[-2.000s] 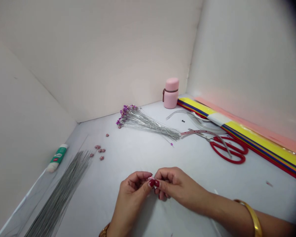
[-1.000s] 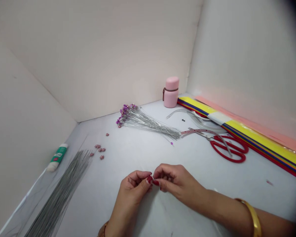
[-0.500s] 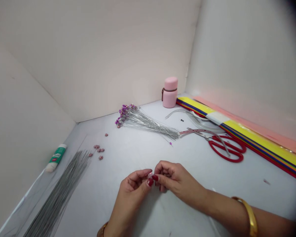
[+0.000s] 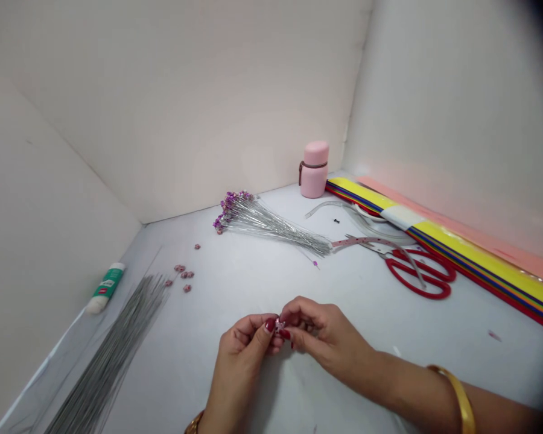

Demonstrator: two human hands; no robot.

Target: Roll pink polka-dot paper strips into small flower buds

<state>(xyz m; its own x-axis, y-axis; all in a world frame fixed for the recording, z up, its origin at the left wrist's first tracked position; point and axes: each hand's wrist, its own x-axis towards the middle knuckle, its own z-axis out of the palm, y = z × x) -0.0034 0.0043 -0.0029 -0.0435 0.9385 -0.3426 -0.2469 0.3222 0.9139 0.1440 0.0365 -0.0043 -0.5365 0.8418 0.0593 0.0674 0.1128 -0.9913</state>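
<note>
My left hand (image 4: 248, 346) and my right hand (image 4: 323, 331) meet over the near middle of the table. Between their thumbs and fingertips they pinch a small pink folded paper star (image 4: 279, 326), partly covered by the fingers. Similar small pink stars (image 4: 187, 288) lie scattered to the left of my hands. Beside them is a sheaf of thin grey wires (image 4: 108, 355). Farther back rests a bundle of silvery wire stems (image 4: 276, 227) tipped with purple and pink stars.
Red-handled scissors (image 4: 420, 274) lie at the right, near clear tubing (image 4: 330, 205) and a stack of coloured sheets (image 4: 470, 253). A pink flask (image 4: 314, 172) stands by the back wall. A green-and-white glue stick (image 4: 106, 287) lies at the left edge.
My fingers have shifted around the small star, turning it so more of its pink surface shows. My left thumb has moved up slightly. The view has shifted a little.
</note>
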